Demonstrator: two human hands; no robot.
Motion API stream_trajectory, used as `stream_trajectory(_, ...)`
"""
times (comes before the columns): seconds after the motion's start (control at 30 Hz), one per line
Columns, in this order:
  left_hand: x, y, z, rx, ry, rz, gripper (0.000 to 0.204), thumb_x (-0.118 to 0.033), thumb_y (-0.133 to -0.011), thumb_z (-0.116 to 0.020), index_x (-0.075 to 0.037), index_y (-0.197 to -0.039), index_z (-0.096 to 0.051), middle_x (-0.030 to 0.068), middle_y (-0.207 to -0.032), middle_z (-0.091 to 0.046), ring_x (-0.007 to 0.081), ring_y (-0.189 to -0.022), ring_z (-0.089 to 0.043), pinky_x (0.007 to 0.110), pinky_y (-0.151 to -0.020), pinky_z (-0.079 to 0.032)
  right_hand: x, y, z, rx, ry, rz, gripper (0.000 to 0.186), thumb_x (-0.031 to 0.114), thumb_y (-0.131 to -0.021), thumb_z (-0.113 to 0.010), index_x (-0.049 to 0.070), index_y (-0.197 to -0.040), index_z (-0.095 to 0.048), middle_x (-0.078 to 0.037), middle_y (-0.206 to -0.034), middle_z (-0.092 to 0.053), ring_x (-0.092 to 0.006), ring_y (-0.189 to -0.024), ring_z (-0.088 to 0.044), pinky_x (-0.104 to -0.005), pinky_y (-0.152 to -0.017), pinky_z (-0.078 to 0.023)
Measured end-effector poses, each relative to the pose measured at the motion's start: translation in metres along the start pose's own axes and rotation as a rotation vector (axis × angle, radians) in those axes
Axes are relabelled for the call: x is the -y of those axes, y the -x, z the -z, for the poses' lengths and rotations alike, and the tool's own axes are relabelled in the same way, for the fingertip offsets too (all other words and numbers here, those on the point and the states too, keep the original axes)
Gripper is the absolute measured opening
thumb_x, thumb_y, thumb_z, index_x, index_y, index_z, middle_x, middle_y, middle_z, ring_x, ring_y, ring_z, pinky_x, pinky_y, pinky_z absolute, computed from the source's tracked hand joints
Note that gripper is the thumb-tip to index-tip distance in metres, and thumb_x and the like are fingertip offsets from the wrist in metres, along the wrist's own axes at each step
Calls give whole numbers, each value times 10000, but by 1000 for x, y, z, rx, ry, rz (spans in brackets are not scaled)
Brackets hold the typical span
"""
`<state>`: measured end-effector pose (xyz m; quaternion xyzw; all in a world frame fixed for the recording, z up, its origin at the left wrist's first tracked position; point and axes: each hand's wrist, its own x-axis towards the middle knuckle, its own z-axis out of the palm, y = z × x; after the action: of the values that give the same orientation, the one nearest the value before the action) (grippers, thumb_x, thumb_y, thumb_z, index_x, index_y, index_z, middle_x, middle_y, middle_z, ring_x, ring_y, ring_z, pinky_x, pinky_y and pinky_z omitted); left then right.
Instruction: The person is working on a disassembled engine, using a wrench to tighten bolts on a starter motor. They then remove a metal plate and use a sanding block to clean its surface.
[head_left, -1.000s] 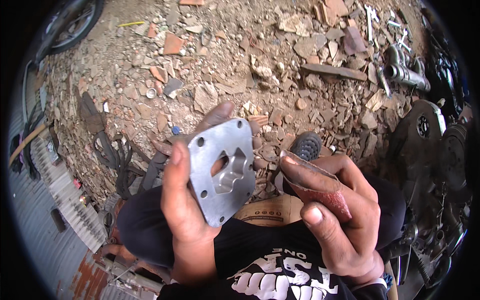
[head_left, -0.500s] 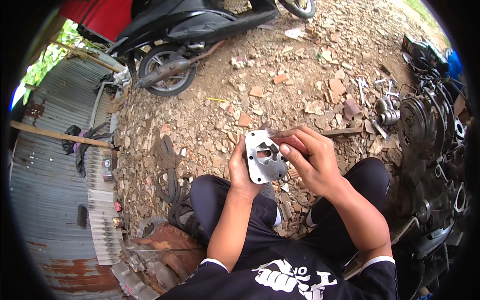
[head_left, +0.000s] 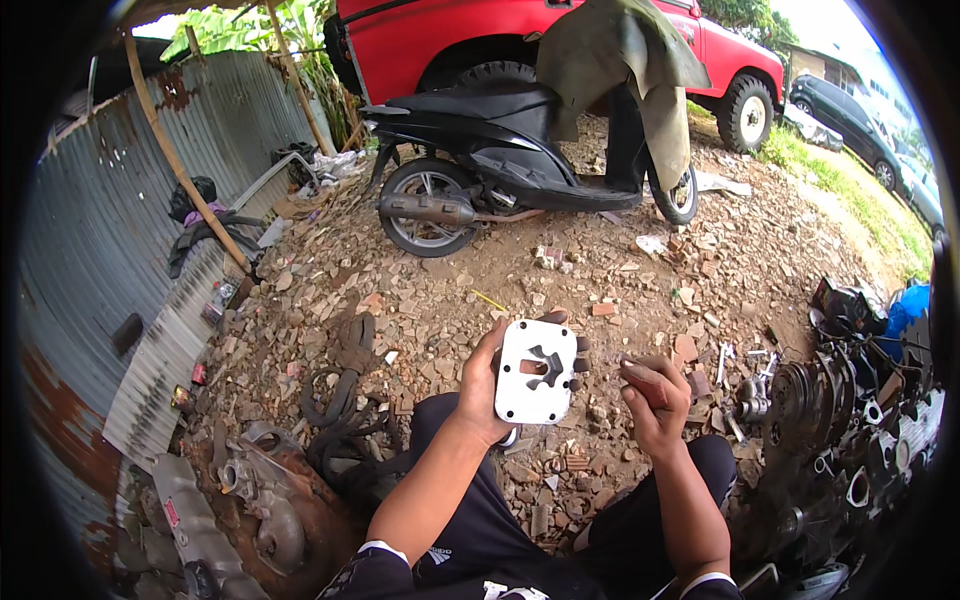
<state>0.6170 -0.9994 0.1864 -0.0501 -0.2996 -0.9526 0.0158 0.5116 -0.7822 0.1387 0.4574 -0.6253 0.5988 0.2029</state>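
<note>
My left hand is wrapped round a silvery metal plate, its fingertips showing along the right edge. The plate has rounded corners, small dark holes round its border and an irregular opening in the middle; its bright face is turned up to me. To the right, apart from the plate, my right hand is closed with thumb and fingers pinched together. A reddish-brown piece of sandpaper shows between them, mostly covered by the fingers.
Greasy engine parts are piled at the right, with wrenches on the rubble beside them. Rusty castings and a dark strap lie at the left. A black scooter and a red vehicle stand ahead.
My right hand has drawn away from the plate to the right. The plate has turned flatter toward me in my left hand. The view has tilted up, bringing in the red vehicle.
</note>
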Motion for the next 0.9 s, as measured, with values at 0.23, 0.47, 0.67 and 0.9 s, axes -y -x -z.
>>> stream_trajectory(0.23, -22, -26, -8, 94, 35, 55, 703, -571, -1067, -328, -48, -1518, -462, 203, -1372, -630, 343, -1189, -656, 479, -1025, -527, 104, -99, 7, 218, 267, 261, 433, 6, -796, -789, 81, -1222, -769, -144, -1008, -675, -216, -794, -701, -317, -677, -544)
stream_trajectory(0.47, -8, -68, 5, 20, 240, 98, 646, -593, -1062, -384, -138, -1505, -503, 151, -1239, -695, 337, -1062, -704, 570, -934, -564, 54, -130, -19, 177, 372, 13, 379, 32, -869, -748, 84, -1245, -756, -119, -1022, -694, -236, -828, -696, -344, -712, -552)
stream_trajectory(0.67, 18, -80, 43, -254, 128, -14, 601, -552, -1047, -462, -85, -1412, -563, 142, -1126, -711, 240, -965, -714, 434, -815, -612, -20, -66, -37, 305, 87, -148, 340, 60, -905, -735, 80, -1243, -758, -149, -1066, -670, -261, -841, -705, -362, -730, -556)
stream_trajectory(0.9, 22, -84, 34, -131, 92, -30, 715, -600, -1057, -407, -79, -1546, -398, 198, -1177, -675, 282, -1001, -710, 422, -890, -606, -21, -69, -51, 331, 240, -57, 374, 117, -858, -773, 100, -1232, -757, -102, -1144, -636, -232, -770, -718, -351, -667, -591)
